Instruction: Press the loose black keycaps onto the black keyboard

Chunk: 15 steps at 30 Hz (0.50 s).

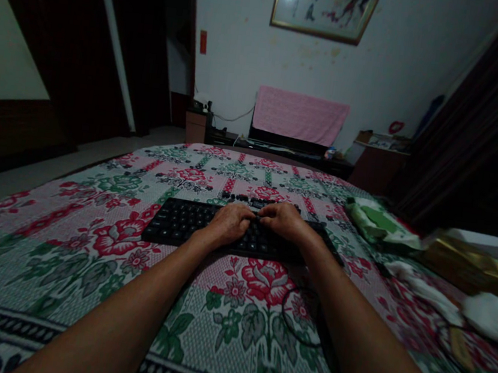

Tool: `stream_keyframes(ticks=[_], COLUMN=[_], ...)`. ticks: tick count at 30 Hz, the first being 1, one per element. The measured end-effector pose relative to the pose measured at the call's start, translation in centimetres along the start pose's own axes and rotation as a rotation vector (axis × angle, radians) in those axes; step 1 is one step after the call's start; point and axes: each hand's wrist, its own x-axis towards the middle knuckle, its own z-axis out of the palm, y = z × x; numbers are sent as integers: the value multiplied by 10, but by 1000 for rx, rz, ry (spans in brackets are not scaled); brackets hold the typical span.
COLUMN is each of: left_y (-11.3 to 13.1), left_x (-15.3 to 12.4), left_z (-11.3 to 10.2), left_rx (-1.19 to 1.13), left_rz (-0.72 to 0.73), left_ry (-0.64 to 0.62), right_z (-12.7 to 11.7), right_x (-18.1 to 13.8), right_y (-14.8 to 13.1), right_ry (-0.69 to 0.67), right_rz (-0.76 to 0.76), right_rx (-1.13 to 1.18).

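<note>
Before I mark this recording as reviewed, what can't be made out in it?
- Head view: the keys of the keyboard beneath the left hand and right hand, covered by those hands.
- Head view: most key markings, too small and dim.
- Head view: the top of the framed picture, cut off by the upper edge.
- Head view: what lies behind the pink towel, covered by it.

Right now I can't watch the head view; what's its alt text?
A person's left hand and right hand are close together over a black computer keyboard on a floral bedspread. A green-and-white packet lies to the right; in the background, a pink towel hangs below a framed picture.
</note>
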Motion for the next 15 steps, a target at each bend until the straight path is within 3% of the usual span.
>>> stream_keyframes(ticks=[9, 15], left_y=[0, 2], left_x=[-1, -1], left_z=[0, -2], left_rx=[-5, 16], left_rz=[64, 80], left_ry=[-22, -49], right_z=[3, 1], right_x=[0, -1], right_y=[-1, 1], right_ry=[-5, -25], right_rz=[69, 22], right_rx=[8, 23])
